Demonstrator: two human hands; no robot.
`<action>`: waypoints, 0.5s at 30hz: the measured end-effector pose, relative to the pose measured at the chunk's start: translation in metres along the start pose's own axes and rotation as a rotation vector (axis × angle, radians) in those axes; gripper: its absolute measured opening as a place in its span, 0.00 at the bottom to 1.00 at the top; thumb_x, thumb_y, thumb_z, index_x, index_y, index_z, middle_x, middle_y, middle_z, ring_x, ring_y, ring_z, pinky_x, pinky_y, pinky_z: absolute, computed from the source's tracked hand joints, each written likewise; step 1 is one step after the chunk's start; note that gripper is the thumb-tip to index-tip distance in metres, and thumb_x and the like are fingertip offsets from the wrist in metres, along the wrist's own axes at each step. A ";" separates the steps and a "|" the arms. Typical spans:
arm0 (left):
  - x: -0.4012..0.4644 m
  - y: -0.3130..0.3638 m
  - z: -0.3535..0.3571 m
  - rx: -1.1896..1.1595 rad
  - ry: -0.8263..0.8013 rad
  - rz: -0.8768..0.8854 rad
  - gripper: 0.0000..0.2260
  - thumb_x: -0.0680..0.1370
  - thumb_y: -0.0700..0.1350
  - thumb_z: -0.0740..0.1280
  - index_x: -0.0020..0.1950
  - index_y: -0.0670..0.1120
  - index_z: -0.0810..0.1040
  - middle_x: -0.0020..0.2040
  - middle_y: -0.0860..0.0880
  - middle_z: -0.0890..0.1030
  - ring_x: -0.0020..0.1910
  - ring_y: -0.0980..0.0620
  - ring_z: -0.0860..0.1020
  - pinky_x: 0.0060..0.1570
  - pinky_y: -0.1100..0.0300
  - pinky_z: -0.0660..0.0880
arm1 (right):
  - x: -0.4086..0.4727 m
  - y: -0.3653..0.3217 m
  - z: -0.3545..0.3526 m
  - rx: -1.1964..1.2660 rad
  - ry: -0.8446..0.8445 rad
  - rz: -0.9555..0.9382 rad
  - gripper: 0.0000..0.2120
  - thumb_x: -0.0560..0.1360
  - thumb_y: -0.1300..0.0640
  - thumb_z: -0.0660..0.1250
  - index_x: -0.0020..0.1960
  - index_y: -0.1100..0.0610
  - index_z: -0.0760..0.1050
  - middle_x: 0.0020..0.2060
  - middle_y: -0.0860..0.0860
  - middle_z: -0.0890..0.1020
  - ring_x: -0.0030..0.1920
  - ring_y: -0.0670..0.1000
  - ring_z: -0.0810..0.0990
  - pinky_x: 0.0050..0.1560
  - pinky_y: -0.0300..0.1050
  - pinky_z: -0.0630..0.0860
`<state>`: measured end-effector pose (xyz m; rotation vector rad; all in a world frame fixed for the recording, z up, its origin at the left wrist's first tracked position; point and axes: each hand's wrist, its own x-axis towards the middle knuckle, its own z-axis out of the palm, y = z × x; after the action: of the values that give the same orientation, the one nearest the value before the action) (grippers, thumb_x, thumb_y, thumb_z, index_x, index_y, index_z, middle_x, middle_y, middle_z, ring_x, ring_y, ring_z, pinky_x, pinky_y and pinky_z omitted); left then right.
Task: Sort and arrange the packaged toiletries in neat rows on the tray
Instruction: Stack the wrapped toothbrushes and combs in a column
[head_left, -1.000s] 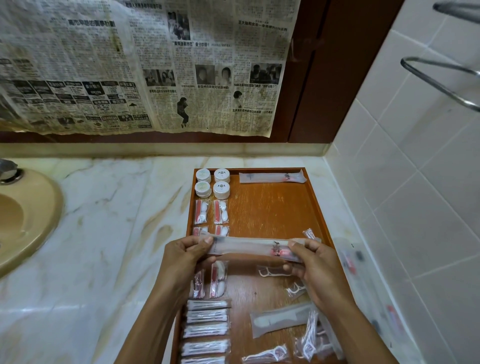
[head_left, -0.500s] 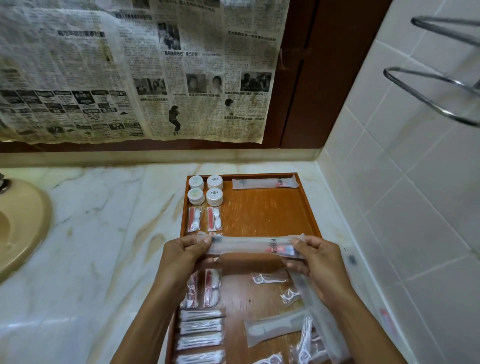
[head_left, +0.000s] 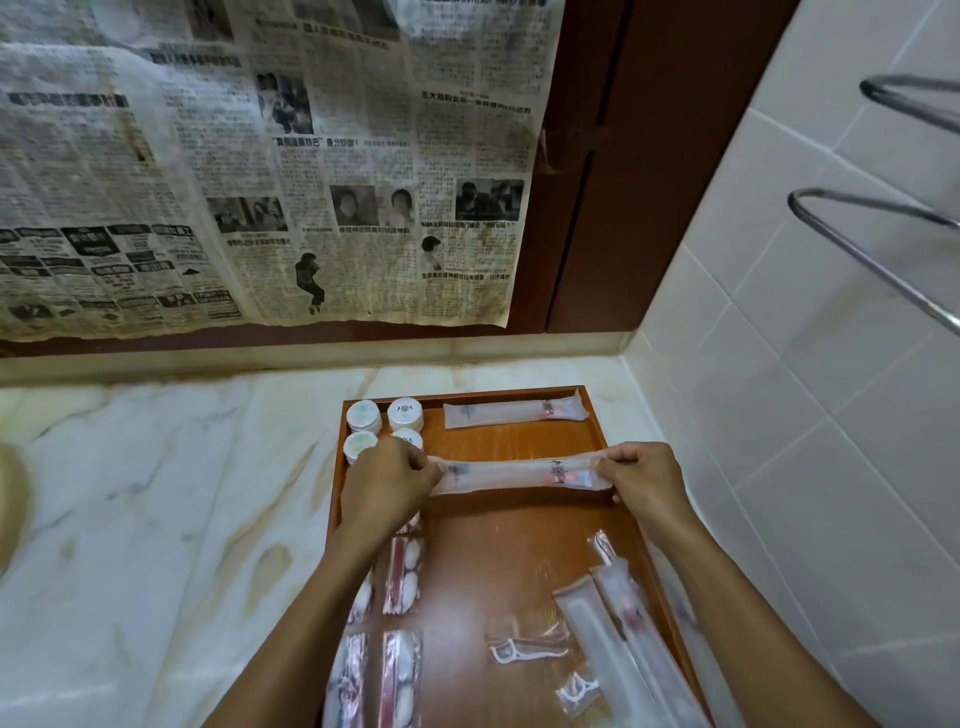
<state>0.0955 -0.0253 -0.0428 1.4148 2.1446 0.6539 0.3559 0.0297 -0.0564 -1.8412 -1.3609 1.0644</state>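
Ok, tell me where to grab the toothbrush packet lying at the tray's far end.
Pinch the toothbrush packet at its two flat end seals, coming from above. It lies flat crosswise along the tray's far wall, so both ends are exposed.

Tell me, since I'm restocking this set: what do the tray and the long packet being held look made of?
Tray: apparently wood or wood-look laminate, glossy; visible grain and reflections. Long packet: thin frosted plastic film, its contents showing through faintly.
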 end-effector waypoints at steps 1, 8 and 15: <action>0.008 0.003 0.003 0.050 0.003 0.004 0.10 0.75 0.48 0.69 0.35 0.47 0.81 0.31 0.50 0.80 0.31 0.55 0.76 0.28 0.63 0.69 | 0.011 -0.002 0.002 -0.024 -0.016 0.002 0.03 0.75 0.59 0.69 0.44 0.56 0.81 0.43 0.53 0.84 0.42 0.50 0.82 0.34 0.43 0.79; 0.056 0.015 0.017 0.272 0.069 -0.013 0.08 0.74 0.48 0.69 0.40 0.45 0.76 0.35 0.49 0.78 0.33 0.52 0.75 0.28 0.63 0.66 | 0.069 -0.015 0.009 -0.219 -0.048 -0.079 0.03 0.73 0.61 0.71 0.41 0.57 0.82 0.41 0.52 0.83 0.41 0.48 0.81 0.34 0.39 0.76; 0.078 0.018 0.037 0.414 0.041 0.016 0.09 0.73 0.49 0.68 0.38 0.46 0.73 0.41 0.46 0.81 0.39 0.47 0.79 0.33 0.60 0.71 | 0.091 -0.007 0.019 -0.603 0.037 -0.166 0.05 0.74 0.52 0.69 0.45 0.54 0.80 0.41 0.50 0.82 0.37 0.48 0.79 0.33 0.39 0.77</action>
<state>0.1038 0.0577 -0.0701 1.6357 2.3989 0.2500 0.3499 0.1194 -0.0828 -2.0876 -1.9199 0.5608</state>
